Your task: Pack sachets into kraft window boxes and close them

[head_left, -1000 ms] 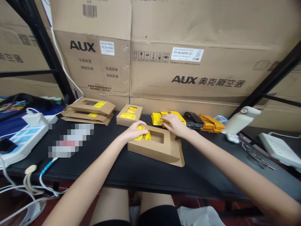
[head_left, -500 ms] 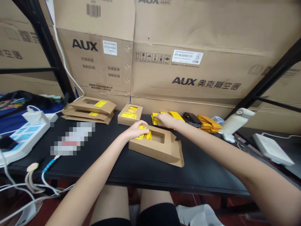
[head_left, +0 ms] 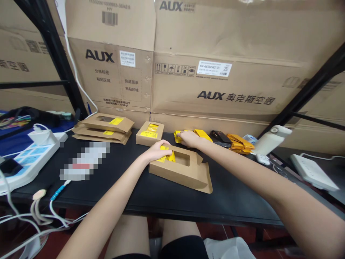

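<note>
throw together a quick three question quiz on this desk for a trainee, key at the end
1. True or false: the left hand grips the open flap of the box.
2. Which is nearest the right hand: (a) bottle, (b) yellow packets, (c) power strip?
3. Fill in: the stack lies to the ___ of the small box in the picture.

Key: 1 false, it grips the other end; 2 b; 3 left.

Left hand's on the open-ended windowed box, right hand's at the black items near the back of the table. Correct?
One error: the head view shows the right hand at the yellow packets, not the black items, which lie farther right. The left hand is on the open-ended windowed box, as you say.
</note>
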`<action>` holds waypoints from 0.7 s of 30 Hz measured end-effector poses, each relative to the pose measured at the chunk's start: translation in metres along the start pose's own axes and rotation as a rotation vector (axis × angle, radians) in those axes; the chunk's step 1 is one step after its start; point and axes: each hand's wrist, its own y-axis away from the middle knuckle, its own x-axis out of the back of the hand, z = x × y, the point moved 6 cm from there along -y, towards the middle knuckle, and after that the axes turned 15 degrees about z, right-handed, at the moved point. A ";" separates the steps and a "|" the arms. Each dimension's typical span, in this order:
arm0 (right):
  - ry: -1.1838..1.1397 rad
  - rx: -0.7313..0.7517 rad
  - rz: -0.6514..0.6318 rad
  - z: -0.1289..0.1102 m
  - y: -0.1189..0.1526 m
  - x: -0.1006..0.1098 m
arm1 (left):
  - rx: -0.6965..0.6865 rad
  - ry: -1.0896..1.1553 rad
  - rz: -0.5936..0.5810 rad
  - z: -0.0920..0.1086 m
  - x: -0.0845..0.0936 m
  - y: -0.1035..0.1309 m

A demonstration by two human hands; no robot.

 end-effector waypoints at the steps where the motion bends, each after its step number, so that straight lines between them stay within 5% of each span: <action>1: 0.012 -0.014 0.003 0.001 -0.001 0.000 | -0.002 0.001 0.001 0.000 0.000 0.000; 8: 0.071 -0.128 0.063 0.010 -0.016 0.003 | 0.012 -0.004 0.012 -0.003 0.000 -0.001; 13: 0.049 -0.220 0.240 0.032 -0.012 0.020 | 0.015 -0.008 0.025 -0.001 0.002 0.000; 16: -0.031 -0.297 0.433 0.048 0.013 0.037 | 0.020 0.007 0.040 -0.001 0.000 0.000; 19: -0.395 -0.498 0.877 0.066 0.062 0.057 | 0.035 0.026 0.076 -0.004 -0.002 -0.001; 21: -0.643 -0.578 1.036 0.073 0.094 0.056 | 0.038 0.026 0.107 -0.004 -0.002 -0.001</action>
